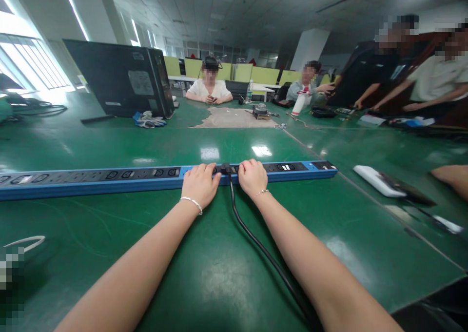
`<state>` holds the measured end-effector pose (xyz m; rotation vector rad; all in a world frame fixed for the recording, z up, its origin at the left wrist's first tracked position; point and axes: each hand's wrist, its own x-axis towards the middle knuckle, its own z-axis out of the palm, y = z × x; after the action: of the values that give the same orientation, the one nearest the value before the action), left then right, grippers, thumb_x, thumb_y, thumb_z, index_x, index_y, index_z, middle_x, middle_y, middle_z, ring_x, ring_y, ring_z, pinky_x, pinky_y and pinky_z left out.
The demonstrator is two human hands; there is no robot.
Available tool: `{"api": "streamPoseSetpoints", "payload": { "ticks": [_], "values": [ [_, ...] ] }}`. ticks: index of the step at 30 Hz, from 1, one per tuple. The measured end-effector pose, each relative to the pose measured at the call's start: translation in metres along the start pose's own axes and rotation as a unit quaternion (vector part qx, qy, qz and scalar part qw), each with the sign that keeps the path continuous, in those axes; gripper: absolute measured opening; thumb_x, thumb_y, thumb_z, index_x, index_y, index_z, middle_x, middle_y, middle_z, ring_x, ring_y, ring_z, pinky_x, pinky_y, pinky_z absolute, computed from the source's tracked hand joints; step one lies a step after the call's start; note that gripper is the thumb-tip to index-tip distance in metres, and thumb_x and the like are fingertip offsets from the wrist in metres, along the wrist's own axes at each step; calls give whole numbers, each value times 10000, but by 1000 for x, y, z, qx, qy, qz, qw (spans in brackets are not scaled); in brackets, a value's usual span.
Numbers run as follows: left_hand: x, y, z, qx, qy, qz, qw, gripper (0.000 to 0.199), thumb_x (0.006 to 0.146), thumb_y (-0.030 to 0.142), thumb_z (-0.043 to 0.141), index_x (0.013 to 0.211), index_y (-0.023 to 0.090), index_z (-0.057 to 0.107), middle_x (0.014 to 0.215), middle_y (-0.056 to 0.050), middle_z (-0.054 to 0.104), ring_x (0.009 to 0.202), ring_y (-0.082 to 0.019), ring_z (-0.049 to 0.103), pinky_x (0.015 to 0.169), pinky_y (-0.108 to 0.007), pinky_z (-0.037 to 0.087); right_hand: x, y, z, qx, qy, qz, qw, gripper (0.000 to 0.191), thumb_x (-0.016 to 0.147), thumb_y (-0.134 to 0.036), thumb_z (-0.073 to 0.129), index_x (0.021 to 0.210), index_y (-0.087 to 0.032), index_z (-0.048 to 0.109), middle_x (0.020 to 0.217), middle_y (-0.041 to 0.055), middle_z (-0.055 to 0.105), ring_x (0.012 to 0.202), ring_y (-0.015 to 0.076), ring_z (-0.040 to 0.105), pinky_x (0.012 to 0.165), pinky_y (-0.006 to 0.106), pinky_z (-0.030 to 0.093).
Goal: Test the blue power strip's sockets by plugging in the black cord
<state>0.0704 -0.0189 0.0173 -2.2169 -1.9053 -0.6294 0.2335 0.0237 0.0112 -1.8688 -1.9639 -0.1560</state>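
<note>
A long blue power strip (146, 182) with rows of black sockets lies across the green table in front of me. My left hand (200, 183) rests over the strip, its fingers on the top and its thumb towards the middle. Curled over the strip on the other side is my right hand (253, 177). Between the two hands, a black plug (226, 168) sits at a socket; how deep it is seated I cannot tell. Its black power cable (256, 239) runs down between my forearms to the bottom edge. Both hands hold the strip and stay apart from the plug.
Behind the strip stand a black computer tower (135, 81) and work gloves (149, 119). A brown sheet (230, 118) and a bottle (250, 92) are at the far side. To the right lie a white device (378, 180) and another person's arm (451, 176). Several people surround the table.
</note>
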Motion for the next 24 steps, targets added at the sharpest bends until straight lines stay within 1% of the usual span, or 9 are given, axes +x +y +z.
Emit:
{"api": "streamPoseSetpoints", "payload": {
  "ticks": [1,3,5,8,9,11,14,18,24],
  "values": [
    [7,6,-3,-6,-8,-7,1000,494,920,447,247,1275,191,477,1157,-103,640,1071,-246,576,885,-399,434,-4,5,4,1,25,-5,1000,364,926,-333,325,1049,-236,653,1144,82,621,1079,220,518,906,329,360],
    [22,19,-8,-15,-39,-34,999,519,917,476,223,1282,189,453,1068,-115,675,965,-249,631,799,-387,468,-8,11,12,11,53,-21,998,355,917,-313,360,1141,-250,627,1236,60,585,1157,215,463,979,351,297],
    [37,31,-11,-8,-79,-56,995,502,903,484,253,1199,170,508,982,-136,695,904,-261,655,755,-383,479,-9,14,18,21,61,-36,997,379,922,-293,340,1199,-246,596,1275,46,571,1202,198,431,1020,360,246],
    [56,46,-12,15,-129,-61,990,344,872,343,348,1057,155,568,949,-164,695,892,-268,665,739,-375,484,-6,13,22,28,60,-40,997,396,924,-280,314,1200,-238,596,1285,46,570,1218,188,422,1033,362,223],
    [60,50,-12,22,-141,-60,988,310,855,287,364,1042,152,572,958,-171,693,898,-266,665,739,-371,485,-6,13,22,30,61,-37,997,397,921,-278,316,1195,-236,600,1283,47,573,1214,187,426,1031,363,224],
    [65,57,-12,29,-159,-61,985,302,829,216,374,1046,146,573,994,-185,685,929,-263,659,748,-367,487,-6,12,21,35,64,-31,997,393,914,-277,326,1188,-240,605,1279,44,576,1209,188,432,1025,371,229],
    [67,62,-10,31,-177,-73,981,317,817,198,377,1054,135,578,1037,-201,671,986,-265,643,773,-364,487,-7,10,18,39,49,-44,997,386,914,-292,333,1193,-286,600,1300,20,563,1240,194,407,1030,412,215],
    [67,62,-8,29,-188,-85,978,332,820,229,384,1082,127,559,1040,-204,670,988,-251,645,782,-342,492,-9,7,17,38,26,-64,997,393,927,-310,312,1208,-335,586,1330,-5,541,1267,205,383,1034,464,190],
    [69,59,-9,45,-192,-87,976,337,817,240,386,1076,106,554,1034,-227,663,995,-271,642,802,-353,495,-8,7,24,52,63,-57,995,377,919,-305,339,1172,-335,617,1296,-13,571,1238,210,410,1031,463,184]
  ]
}}
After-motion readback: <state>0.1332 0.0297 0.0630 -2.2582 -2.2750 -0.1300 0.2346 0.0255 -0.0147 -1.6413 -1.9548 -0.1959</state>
